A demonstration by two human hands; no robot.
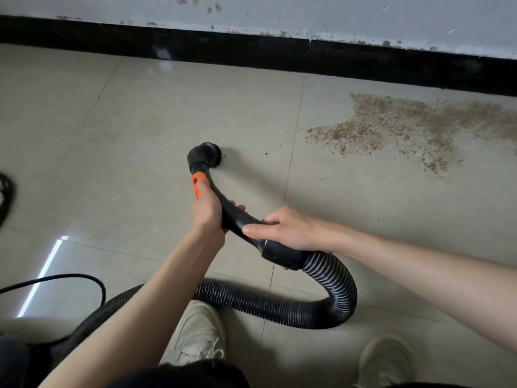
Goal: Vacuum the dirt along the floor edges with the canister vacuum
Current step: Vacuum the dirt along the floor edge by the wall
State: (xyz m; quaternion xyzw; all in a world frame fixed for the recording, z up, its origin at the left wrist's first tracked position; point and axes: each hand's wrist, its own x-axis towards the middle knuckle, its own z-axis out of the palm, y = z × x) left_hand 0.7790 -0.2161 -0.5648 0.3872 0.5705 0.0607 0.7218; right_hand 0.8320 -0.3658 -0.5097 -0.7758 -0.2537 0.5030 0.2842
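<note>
Ideally, with both hands, left (pixel 208 212) and right (pixel 282 228), wrapped around the curved black plastic wand (pixel 232 211), sweep its round brush nozzle (pixel 208 154) right into the brown crumbly dirt patch (pixel 414 127).

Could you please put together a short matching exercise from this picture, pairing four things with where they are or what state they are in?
Things:
1. brush nozzle
2. dirt
3. left hand
4. right hand

Places or states:
A. spread on the floor near the black baseboard, at the right
B. grips the handle just below the orange collar
C. at the floor, left of the dirt and apart from it
D. grips the handle near the ribbed hose

Pairs: 1-C, 2-A, 3-B, 4-D
</note>
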